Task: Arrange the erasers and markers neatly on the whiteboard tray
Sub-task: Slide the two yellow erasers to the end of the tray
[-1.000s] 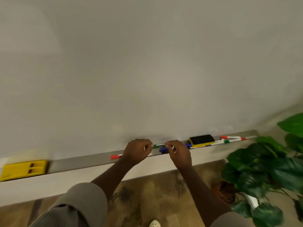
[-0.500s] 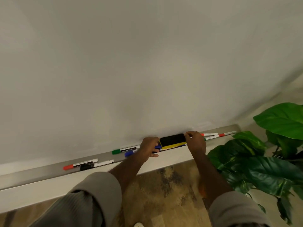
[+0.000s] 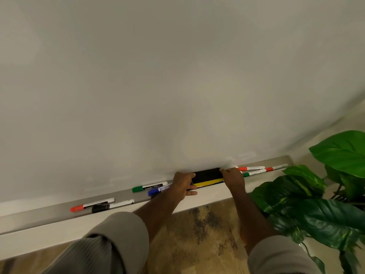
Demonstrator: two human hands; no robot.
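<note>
The left hand (image 3: 182, 183) and right hand (image 3: 233, 177) grip the two ends of the eraser (image 3: 207, 177), held at the tray (image 3: 45, 214) against the board. The step looks like squaring it up; next, the loose markers (image 3: 150, 188) need lining up. The eraser's underside and a marker beneath it are hidden.

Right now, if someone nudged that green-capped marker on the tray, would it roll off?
The green-capped marker looks round and slim, so it would probably roll easily. The whiteboard tray seems flat and narrow, so a push outward might drop it. It likely feels light and stiff.
</note>
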